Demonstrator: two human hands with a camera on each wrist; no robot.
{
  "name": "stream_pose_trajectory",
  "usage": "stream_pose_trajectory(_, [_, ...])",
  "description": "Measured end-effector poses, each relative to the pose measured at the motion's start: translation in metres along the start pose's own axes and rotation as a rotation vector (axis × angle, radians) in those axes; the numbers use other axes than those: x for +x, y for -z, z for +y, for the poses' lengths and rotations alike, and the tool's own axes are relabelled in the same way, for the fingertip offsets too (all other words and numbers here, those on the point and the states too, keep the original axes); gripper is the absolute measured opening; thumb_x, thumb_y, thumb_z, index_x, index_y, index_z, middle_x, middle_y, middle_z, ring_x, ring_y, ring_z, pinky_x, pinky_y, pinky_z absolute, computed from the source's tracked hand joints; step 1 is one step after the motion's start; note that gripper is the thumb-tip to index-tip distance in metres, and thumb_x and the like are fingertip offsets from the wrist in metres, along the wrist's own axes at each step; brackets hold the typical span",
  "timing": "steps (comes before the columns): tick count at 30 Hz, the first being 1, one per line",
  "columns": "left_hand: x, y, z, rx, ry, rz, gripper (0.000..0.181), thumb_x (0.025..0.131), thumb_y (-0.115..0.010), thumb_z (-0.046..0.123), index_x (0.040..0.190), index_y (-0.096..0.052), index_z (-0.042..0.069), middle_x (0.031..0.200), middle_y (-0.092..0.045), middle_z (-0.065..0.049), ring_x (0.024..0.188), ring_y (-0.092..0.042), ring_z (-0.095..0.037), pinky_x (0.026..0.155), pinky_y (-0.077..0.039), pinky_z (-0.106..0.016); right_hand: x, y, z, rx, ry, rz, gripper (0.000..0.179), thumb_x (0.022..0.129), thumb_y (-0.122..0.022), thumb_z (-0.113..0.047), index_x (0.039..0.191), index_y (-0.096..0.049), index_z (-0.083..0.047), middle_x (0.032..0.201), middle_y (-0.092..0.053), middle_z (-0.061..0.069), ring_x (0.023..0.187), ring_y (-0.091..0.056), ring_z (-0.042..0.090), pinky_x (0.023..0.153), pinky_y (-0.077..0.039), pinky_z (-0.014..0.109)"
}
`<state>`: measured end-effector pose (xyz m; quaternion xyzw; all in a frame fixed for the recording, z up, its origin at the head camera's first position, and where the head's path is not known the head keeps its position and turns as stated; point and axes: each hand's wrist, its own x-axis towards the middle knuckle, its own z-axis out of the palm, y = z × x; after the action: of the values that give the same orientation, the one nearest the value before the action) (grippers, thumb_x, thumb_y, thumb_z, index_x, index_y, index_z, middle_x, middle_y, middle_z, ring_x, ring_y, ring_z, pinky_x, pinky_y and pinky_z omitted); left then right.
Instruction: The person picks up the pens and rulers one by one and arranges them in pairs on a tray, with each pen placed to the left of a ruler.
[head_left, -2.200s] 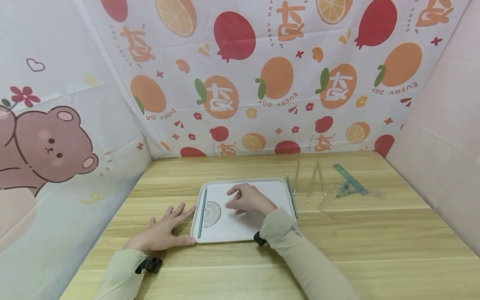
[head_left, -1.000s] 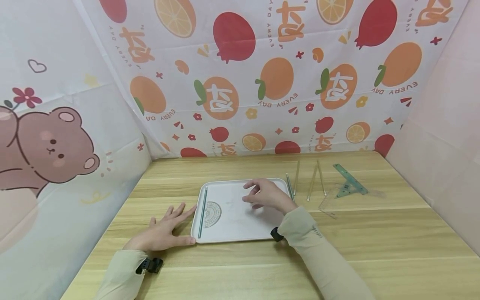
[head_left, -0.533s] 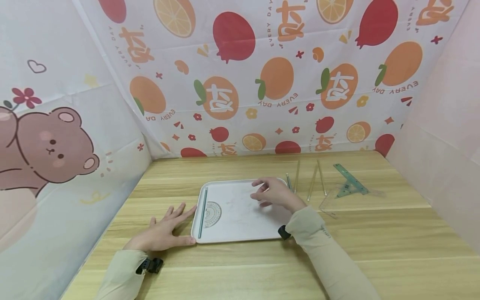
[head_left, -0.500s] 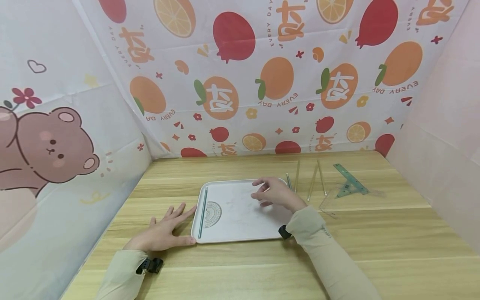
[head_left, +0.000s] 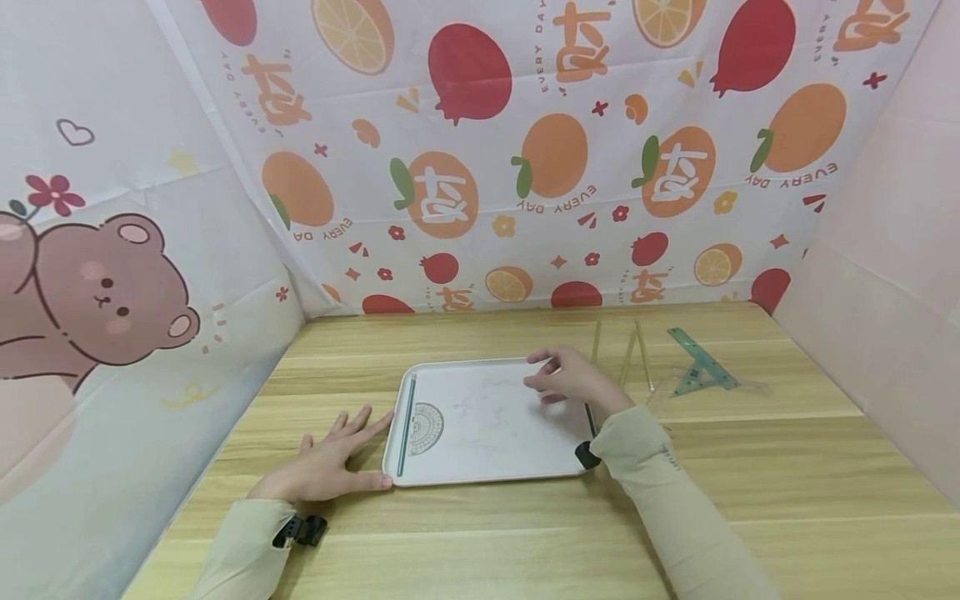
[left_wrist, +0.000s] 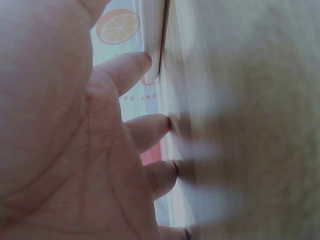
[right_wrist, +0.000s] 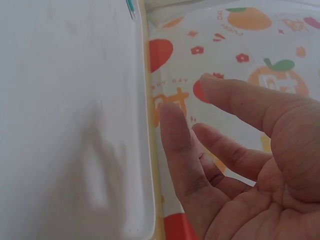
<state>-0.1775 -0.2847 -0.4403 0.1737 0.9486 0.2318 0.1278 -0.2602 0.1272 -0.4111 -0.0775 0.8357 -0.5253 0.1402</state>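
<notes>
My left hand (head_left: 330, 462) rests on the table with its fingers spread, thumb and index finger touching the left edge of a white tray (head_left: 480, 433). In the left wrist view its fingertips (left_wrist: 162, 125) press the wooden surface. Over the tray's right side hovers my right hand (head_left: 573, 379), fingers loosely bent and nothing between them, as the right wrist view also shows. A dark green pencil (head_left: 407, 425) and a clear protractor (head_left: 426, 428) lie at the left inside the tray. Another green pencil (head_left: 590, 417) beside the tray's right edge is mostly hidden by the right hand.
Right of the tray lie several plain wooden pencils (head_left: 643, 358), partly covered by the right hand. Beyond them are a green ruler (head_left: 701, 357), a green set square (head_left: 693, 382) and clear plastic pieces (head_left: 753, 387). A fruit-print cloth (head_left: 480, 167) hangs behind the wooden table (head_left: 480, 542).
My right hand has moved steadily rightward across the tray, from near the protractor toward the tray's right edge. The left hand, tray, pencil and protractor stay where they were.
</notes>
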Motion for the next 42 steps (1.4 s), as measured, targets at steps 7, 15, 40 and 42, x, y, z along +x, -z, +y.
stream_pose_trajectory(7, [-0.001, 0.001, 0.0, -0.002, -0.003, 0.002, 0.104, 0.087, -0.081, 0.065, 0.171, -0.031, 0.03, 0.178, -0.011, -0.029, 0.159, 0.0, -0.066, 0.104, 0.003, -0.099, -0.002, 0.016, 0.007, 0.0, -0.004, 0.002, 0.054, 0.1, -0.077, -0.014, 0.148, -0.057, 0.003, 0.105, -0.061, 0.011, 0.092, -0.074, 0.021, 0.084, -0.068, 0.036])
stream_pose_trajectory(15, [-0.001, 0.001, 0.0, -0.003, -0.002, -0.003, 0.104, 0.087, -0.081, 0.064, 0.171, -0.03, 0.03, 0.178, -0.01, -0.029, 0.159, 0.0, -0.066, 0.104, 0.004, -0.098, -0.003, 0.029, 0.021, -0.04, 0.012, 0.024, 0.054, 0.102, -0.076, -0.015, 0.148, -0.056, 0.005, 0.1, -0.064, 0.011, 0.088, -0.073, 0.019, 0.083, -0.068, 0.036])
stream_pose_trajectory(40, [0.001, 0.002, -0.003, 0.011, -0.014, 0.002, 0.104, 0.088, -0.08, 0.065, 0.171, -0.03, 0.029, 0.178, -0.012, -0.03, 0.158, -0.001, -0.068, 0.103, 0.002, -0.099, -0.015, 0.049, 0.039, -0.016, -0.055, 0.097, 0.053, 0.102, -0.076, -0.016, 0.149, -0.058, 0.001, 0.11, -0.063, 0.014, 0.088, -0.074, 0.019, 0.081, -0.068, 0.034])
stream_pose_trajectory(42, [0.002, 0.001, -0.004, 0.01, -0.017, 0.004, 0.104, 0.088, -0.08, 0.065, 0.171, -0.03, 0.029, 0.178, -0.012, -0.03, 0.158, -0.001, -0.068, 0.103, 0.002, -0.099, -0.015, 0.051, 0.041, -0.022, -0.058, 0.096, 0.054, 0.102, -0.075, -0.016, 0.149, -0.057, 0.002, 0.112, -0.064, 0.016, 0.088, -0.075, 0.02, 0.081, -0.068, 0.035])
